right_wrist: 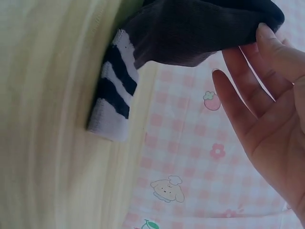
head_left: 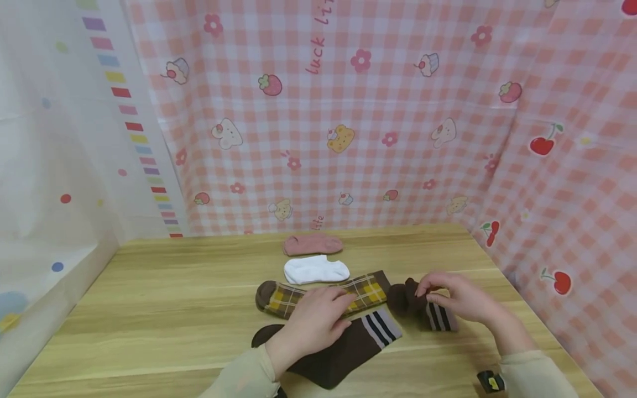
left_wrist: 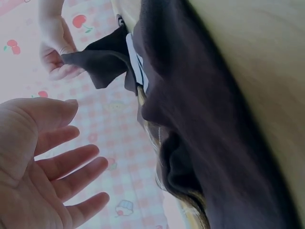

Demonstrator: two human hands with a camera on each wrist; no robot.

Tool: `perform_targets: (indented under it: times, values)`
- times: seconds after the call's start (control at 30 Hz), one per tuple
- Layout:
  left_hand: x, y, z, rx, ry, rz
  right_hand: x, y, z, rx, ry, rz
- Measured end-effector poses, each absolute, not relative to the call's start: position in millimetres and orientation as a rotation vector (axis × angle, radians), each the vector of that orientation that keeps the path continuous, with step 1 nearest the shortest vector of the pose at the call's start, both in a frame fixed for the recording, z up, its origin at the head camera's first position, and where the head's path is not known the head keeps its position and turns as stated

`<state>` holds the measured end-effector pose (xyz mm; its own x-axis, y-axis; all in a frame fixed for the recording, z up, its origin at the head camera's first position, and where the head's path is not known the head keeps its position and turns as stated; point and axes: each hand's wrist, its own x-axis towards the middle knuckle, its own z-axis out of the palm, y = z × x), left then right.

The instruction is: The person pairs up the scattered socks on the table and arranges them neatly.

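My right hand (head_left: 463, 298) pinches a dark brown sock (right_wrist: 181, 33) between thumb and fingers at the table's right. The sock's middle is lifted, and its grey cuff with black stripes (right_wrist: 114, 90) rests at the wood. My left hand (head_left: 318, 318) has its fingers extended over a second brown striped-cuff sock (head_left: 343, 354), which lies flat. In the left wrist view the fingers (left_wrist: 78, 176) of that hand are spread, with nothing in them. Just beyond it lies a yellow-and-brown plaid sock (head_left: 370, 290), partly hidden by the hand.
A white ankle sock (head_left: 316, 271) and a pink ankle sock (head_left: 313, 244) lie in a row behind the plaid one. A small black item with a yellow mark (head_left: 490, 381) is by the right sleeve. Checked cloth (head_left: 318, 166) hangs behind the wooden table (head_left: 164, 309).
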<state>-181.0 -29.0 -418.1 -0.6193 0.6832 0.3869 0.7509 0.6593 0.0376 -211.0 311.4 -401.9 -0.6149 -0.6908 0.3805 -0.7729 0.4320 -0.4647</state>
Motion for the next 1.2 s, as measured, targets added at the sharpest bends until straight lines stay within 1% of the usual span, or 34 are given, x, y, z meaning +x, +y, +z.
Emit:
perform_targets:
  times: [0.33,0.47,0.97,1.2]
  values:
    - [-194,-9,-416,-1.189,-2.499,-0.345,-205,309,-411,1.444,-2.621,0.908]
    - [-198,-1,-414,-1.219,-2.497,-0.349,-204,310,-411,1.441,-2.647,0.943]
    - [-213,28,-404,-1.166,-2.684,-0.416,-196,312,-405,1.325,-2.661,1.006]
    - [-223,39,-404,-1.139,-2.748,-0.486,-193,320,-404,1.157,-2.674,1.015]
